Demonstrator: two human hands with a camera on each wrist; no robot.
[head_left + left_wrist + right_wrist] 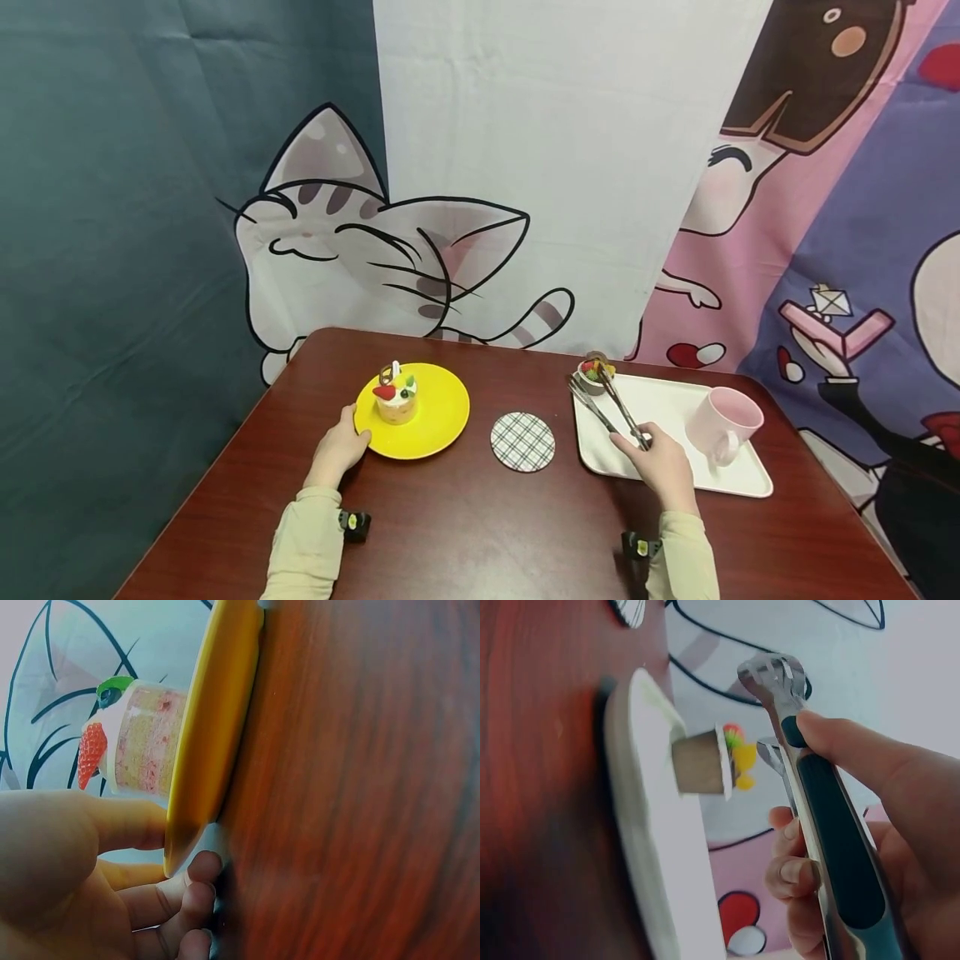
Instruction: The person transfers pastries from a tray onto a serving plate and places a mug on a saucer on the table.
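My left hand [341, 442] pinches the near-left rim of a yellow plate [442, 408], thumb above and fingers beneath. Standing on that plate is a small layered cake cup [150, 739] topped with a strawberry and a green leaf. With my right hand [660, 462] I grip metal tongs [836, 832] with dark green handle grips. Their arms are spread, and nothing is seen between the tips. Near the tips, a fruit-topped dessert cup [701, 761] stands upright at the far left corner of a white tray [660, 400]; the tongs partly cover it in the head view.
A pink mug [723, 425] stands on the right part of the tray. Between plate and tray lies a round checked coaster [522, 442] on the dark wooden table [465, 533]. Behind the table's far edge hangs a printed cloth [480, 167].
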